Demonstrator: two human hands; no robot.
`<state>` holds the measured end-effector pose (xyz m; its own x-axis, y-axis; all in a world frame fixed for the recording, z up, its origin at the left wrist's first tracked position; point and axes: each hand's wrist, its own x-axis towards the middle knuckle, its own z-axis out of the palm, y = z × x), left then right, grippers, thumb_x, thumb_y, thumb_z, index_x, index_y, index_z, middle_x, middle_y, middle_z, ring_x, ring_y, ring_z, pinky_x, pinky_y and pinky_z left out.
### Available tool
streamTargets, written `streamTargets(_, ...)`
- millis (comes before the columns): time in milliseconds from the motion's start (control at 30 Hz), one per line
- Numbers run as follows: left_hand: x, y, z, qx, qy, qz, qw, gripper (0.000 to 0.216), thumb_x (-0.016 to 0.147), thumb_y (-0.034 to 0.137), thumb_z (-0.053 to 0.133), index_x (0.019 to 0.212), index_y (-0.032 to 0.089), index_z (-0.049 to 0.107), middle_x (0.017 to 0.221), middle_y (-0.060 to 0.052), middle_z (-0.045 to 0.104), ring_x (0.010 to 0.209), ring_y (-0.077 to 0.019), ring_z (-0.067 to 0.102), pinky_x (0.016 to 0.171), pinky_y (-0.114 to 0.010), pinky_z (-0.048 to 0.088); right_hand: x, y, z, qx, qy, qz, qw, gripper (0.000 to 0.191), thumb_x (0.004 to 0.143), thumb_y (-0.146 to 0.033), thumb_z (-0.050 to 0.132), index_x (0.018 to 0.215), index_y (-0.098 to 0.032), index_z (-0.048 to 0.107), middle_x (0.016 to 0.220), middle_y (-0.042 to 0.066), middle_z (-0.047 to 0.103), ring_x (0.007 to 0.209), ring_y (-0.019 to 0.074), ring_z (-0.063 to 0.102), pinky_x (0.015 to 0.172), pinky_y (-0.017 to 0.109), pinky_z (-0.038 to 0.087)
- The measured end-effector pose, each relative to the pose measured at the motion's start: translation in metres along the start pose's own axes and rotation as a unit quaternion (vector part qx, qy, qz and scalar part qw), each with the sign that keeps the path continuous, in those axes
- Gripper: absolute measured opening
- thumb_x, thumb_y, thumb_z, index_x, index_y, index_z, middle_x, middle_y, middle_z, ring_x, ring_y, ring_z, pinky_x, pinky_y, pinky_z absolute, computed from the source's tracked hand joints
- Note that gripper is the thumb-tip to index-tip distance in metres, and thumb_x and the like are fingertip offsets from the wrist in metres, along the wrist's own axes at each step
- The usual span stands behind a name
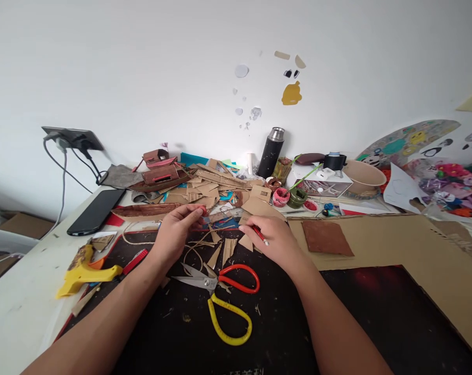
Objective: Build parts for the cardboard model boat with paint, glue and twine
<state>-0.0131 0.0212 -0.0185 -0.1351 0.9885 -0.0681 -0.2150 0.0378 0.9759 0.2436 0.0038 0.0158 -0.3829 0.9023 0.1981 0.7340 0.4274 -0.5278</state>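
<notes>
My left hand [174,229] is closed in a pinch on a small red object [203,210], whose kind I cannot make out. My right hand [273,240] holds a red pencil [260,235] with a pale end, its other end hidden by the fingers. Open scissors [210,284] with one red and one yellow handle lie on the black mat [173,333] below both hands. Cardboard scraps [228,251] and a loop of thin cord [193,260] are scattered between the hands and the scissors.
A yellow glue gun [83,271] and a black phone [96,211] lie at left. Behind the hands are a cardboard pile [216,179], paint jars [281,197] and a black flask [270,153]. A brown square [326,238] rests on a cardboard sheet [392,237] at right.
</notes>
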Motion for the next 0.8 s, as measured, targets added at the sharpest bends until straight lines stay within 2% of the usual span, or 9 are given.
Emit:
streamTargets(133, 0.006, 0.012, -0.011, 0.039, 0.04, 0.053, 0.997, 0.042, 0.068, 0.055, 0.093, 0.083, 0.019, 0.077, 0.08, -0.003, 0.072, 0.07, -0.0163, 0.064, 0.064, -0.026, 0.05, 0.0, 0.0, -0.003, -0.002, 0.012, 0.006, 1.0, 0.035, 0.11, -0.035, 0.057, 0.08, -0.021, 0.066, 0.071, 0.002, 0.067, 0.067, 0.0187, 0.059, 0.065, 0.03, 0.032)
streamTargets(233, 0.017, 0.026, -0.018, 0.174, -0.009, 0.074, 0.982, 0.041, 0.079, 0.06, 0.082, 0.087, 0.021, 0.077, 0.079, -0.004, 0.074, 0.072, -0.0197, 0.066, 0.068, -0.029, 0.052, 0.0, -0.001, -0.005, 0.005, 0.024, 0.007, 1.0, 0.034, 0.11, -0.035, 0.057, 0.08, -0.021, 0.066, 0.071, 0.003, 0.067, 0.068, 0.0192, 0.06, 0.065, 0.031, 0.032)
streamTargets(300, 0.032, 0.036, -0.017, 0.316, -0.051, 0.103, 0.942, 0.038, 0.085, 0.058, 0.075, 0.095, 0.022, 0.079, 0.085, -0.005, 0.079, 0.077, -0.0234, 0.07, 0.071, -0.032, 0.053, 0.0, -0.002, -0.004, 0.0, 0.029, 0.006, 1.0, 0.033, 0.109, -0.035, 0.058, 0.081, -0.021, 0.066, 0.071, 0.002, 0.067, 0.069, 0.0194, 0.06, 0.065, 0.031, 0.031)
streamTargets(367, 0.052, 0.042, -0.012, 0.482, -0.059, 0.146, 0.862, 0.031, 0.09, 0.051, 0.069, 0.097, 0.023, 0.081, 0.091, -0.005, 0.082, 0.082, -0.0256, 0.073, 0.075, -0.033, 0.053, 0.0, -0.004, -0.001, -0.006, 0.032, 0.0, 0.999, 0.032, 0.11, -0.034, 0.058, 0.081, -0.021, 0.065, 0.073, 0.003, 0.069, 0.069, 0.0194, 0.06, 0.065, 0.031, 0.031)
streamTargets(433, 0.073, 0.043, -0.002, 0.625, -0.064, 0.168, 0.76, 0.024, 0.093, 0.04, 0.064, 0.097, 0.024, 0.081, 0.098, -0.006, 0.083, 0.09, -0.0274, 0.075, 0.079, -0.034, 0.053, -0.001, -0.006, 0.003, -0.009, 0.032, -0.012, 0.999, 0.033, 0.11, -0.034, 0.056, 0.081, -0.021, 0.065, 0.076, 0.004, 0.07, 0.07, 0.0193, 0.061, 0.064, 0.031, 0.031)
streamTargets(467, 0.083, 0.04, 0.004, 0.648, -0.064, 0.171, 0.74, 0.021, 0.091, 0.035, 0.065, 0.094, 0.023, 0.082, 0.1, -0.009, 0.083, 0.093, -0.0292, 0.075, 0.08, -0.034, 0.053, -0.001, -0.007, 0.004, -0.009, 0.032, -0.017, 0.999, 0.033, 0.111, -0.034, 0.056, 0.081, -0.021, 0.064, 0.077, 0.004, 0.07, 0.07, 0.0192, 0.061, 0.064, 0.031, 0.031)
streamTargets(600, 0.109, 0.023, 0.02, 0.689, -0.076, 0.191, 0.695, 0.019, 0.088, 0.025, 0.062, 0.089, 0.021, 0.081, 0.1, -0.012, 0.082, 0.097, -0.0303, 0.075, 0.084, -0.034, 0.053, -0.001, -0.008, 0.007, 0.019, 0.048, -0.028, 0.998, 0.028, 0.111, -0.03, 0.056, 0.086, -0.022, 0.066, 0.084, 0.005, 0.074, 0.075, 0.0204, 0.065, 0.068, 0.03, 0.037)
streamTargets(800, 0.11, 0.008, 0.025, 0.715, -0.106, 0.233, 0.651, 0.02, 0.09, 0.021, 0.059, 0.093, 0.019, 0.078, 0.104, -0.017, 0.08, 0.105, -0.0344, 0.071, 0.09, -0.039, 0.051, -0.002, -0.01, 0.003, 0.086, 0.077, -0.024, 0.993, 0.02, 0.11, -0.028, 0.057, 0.095, -0.023, 0.069, 0.095, 0.006, 0.078, 0.084, 0.0218, 0.07, 0.075, 0.03, 0.044)
